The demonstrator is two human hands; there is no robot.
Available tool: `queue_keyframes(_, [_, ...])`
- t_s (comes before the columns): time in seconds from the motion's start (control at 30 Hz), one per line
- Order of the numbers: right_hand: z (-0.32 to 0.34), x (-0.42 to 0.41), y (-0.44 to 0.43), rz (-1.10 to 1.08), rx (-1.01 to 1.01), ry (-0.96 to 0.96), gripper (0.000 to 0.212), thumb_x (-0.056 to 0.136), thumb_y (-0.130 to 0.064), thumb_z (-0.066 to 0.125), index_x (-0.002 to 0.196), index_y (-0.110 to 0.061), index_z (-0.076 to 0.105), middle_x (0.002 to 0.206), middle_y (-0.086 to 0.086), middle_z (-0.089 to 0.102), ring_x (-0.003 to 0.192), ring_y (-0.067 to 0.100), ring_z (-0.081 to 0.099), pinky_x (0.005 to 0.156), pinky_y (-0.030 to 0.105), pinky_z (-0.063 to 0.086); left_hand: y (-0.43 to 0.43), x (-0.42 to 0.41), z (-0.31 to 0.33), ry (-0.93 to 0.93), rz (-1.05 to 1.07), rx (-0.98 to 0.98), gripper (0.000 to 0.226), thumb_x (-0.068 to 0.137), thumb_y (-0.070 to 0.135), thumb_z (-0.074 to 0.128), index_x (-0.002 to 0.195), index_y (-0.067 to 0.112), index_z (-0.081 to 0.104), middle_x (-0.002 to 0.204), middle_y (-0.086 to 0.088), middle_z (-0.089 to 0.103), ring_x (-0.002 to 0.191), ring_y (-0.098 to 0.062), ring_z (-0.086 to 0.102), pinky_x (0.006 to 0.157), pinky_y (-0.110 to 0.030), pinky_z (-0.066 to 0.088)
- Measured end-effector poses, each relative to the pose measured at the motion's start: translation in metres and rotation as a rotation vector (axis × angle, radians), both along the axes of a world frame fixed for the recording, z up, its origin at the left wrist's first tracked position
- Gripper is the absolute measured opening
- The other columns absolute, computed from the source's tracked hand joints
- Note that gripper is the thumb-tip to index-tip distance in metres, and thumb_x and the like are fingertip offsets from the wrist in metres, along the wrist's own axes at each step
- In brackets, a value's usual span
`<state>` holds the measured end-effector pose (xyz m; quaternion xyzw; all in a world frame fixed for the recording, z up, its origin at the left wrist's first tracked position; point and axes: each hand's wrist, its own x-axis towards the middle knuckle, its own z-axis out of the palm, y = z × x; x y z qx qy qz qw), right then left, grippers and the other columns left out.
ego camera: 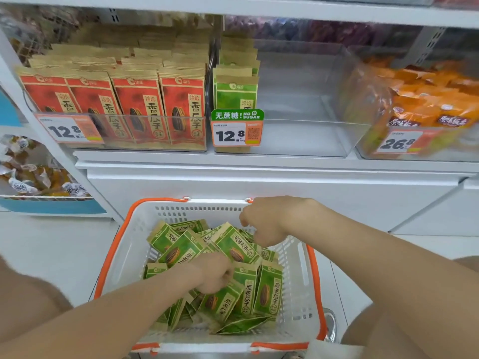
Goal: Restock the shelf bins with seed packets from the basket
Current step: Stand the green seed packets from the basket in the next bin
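Down in the white basket (pixel 298 294) lie loose green seed packets (pixel 233 244) — light, flat, slick, crinkly; best pinched by a stiff top edge. Left hand (pixel 215 275) curled on one, right hand (pixel 261 224) dipping in, grip unclear. Green bin (pixel 285 136) mostly empty.

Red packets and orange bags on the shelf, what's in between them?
In the head view, between the red packets and orange bags stands one row of green packets; the rest of that clear bin is bare.

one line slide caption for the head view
Both hands reach into the basket of green seed packets below a nearly empty bin.
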<state>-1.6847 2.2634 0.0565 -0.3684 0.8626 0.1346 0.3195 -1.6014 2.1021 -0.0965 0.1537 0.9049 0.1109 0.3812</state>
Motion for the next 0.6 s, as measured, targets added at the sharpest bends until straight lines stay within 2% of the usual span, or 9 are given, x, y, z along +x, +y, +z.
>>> queue_keyframes(0.07, [0.011, -0.007, 0.005, -0.030, 0.018, 0.007, 0.012, 0.092, -0.021, 0.058, 0.095, -0.011, 0.061, 0.100, 0.010, 0.063, 0.079, 0.029, 0.064, 0.064, 0.033, 0.048, 0.004, -0.014, 0.016, 0.038, 0.110, 0.196, 0.014, 0.108, 0.019, 0.053, 0.103, 0.022, 0.065, 0.100, 0.004, 0.066, 0.087, -0.013, 0.063, 0.083, -0.036, 0.055])
queue_keyframes(0.1, [0.016, -0.011, 0.007, -0.058, 0.004, 0.020, 0.017, 0.093, -0.022, 0.060, 0.082, -0.012, 0.053, 0.088, 0.007, 0.057, 0.069, 0.027, 0.054, 0.061, 0.032, 0.043, 0.006, -0.021, 0.026, 0.074, 0.181, 0.295, 0.015, 0.109, 0.021, 0.051, 0.102, 0.025, 0.063, 0.093, 0.006, 0.064, 0.079, -0.009, 0.059, 0.075, -0.031, 0.052])
queue_keyframes(0.17, [0.036, -0.016, 0.015, -0.128, -0.016, 0.069, 0.033, 0.097, -0.032, 0.061, 0.074, -0.014, 0.045, 0.078, 0.004, 0.051, 0.064, 0.025, 0.048, 0.057, 0.030, 0.038, 0.013, -0.038, 0.054, 0.215, 0.302, 0.480, 0.021, 0.112, 0.021, 0.047, 0.094, 0.029, 0.057, 0.083, 0.012, 0.057, 0.072, -0.002, 0.051, 0.066, -0.022, 0.040])
queue_keyframes(0.23, [0.054, -0.024, 0.025, -0.185, -0.071, 0.128, 0.046, 0.100, -0.048, 0.058, 0.072, -0.015, 0.045, 0.074, 0.003, 0.052, 0.072, 0.028, 0.055, 0.054, 0.030, 0.037, 0.021, -0.054, 0.085, 0.409, 0.423, 0.665, 0.028, 0.113, 0.019, 0.044, 0.091, 0.034, 0.053, 0.080, 0.012, 0.055, 0.072, 0.000, 0.050, 0.064, -0.021, 0.036])
queue_keyframes(0.3, [0.074, -0.031, 0.033, -0.285, -0.192, 0.115, 0.053, 0.099, -0.059, 0.056, 0.075, -0.012, 0.056, 0.073, 0.007, 0.061, 0.074, 0.031, 0.065, 0.056, 0.035, 0.049, 0.026, -0.066, 0.111, 0.641, 0.509, 0.780, 0.027, 0.113, 0.018, 0.043, 0.094, 0.034, 0.054, 0.088, 0.010, 0.059, 0.083, -0.001, 0.054, 0.069, -0.024, 0.039])
queue_keyframes(0.37, [0.088, -0.038, 0.039, -0.516, -0.448, -0.059, 0.052, 0.099, -0.058, 0.059, 0.092, -0.008, 0.070, 0.083, 0.012, 0.075, 0.073, 0.029, 0.076, 0.068, 0.041, 0.065, 0.030, -0.073, 0.127, 0.817, 0.577, 0.865, 0.023, 0.113, 0.017, 0.042, 0.102, 0.028, 0.059, 0.098, 0.006, 0.062, 0.093, -0.009, 0.058, 0.075, -0.026, 0.043])
queue_keyframes(0.43, [0.101, -0.039, 0.042, -0.674, -0.700, -0.150, 0.044, 0.099, -0.049, 0.066, 0.098, -0.006, 0.075, 0.087, 0.012, 0.079, 0.073, 0.027, 0.079, 0.073, 0.043, 0.067, 0.033, -0.074, 0.143, 0.935, 0.632, 0.948, 0.023, 0.114, 0.018, 0.042, 0.107, 0.028, 0.062, 0.100, 0.009, 0.064, 0.094, -0.010, 0.060, 0.075, -0.024, 0.043])
queue_keyframes(0.6, [0.109, -0.037, 0.036, -0.677, -1.037, 0.055, 0.039, 0.096, -0.050, 0.071, 0.085, -0.013, 0.078, 0.073, 0.005, 0.078, 0.064, 0.019, 0.075, 0.070, 0.045, 0.066, 0.035, -0.078, 0.176, 1.070, 0.763, 1.028, 0.021, 0.113, 0.020, 0.044, 0.117, 0.023, 0.065, 0.106, 0.012, 0.069, 0.099, -0.010, 0.064, 0.081, -0.034, 0.050])
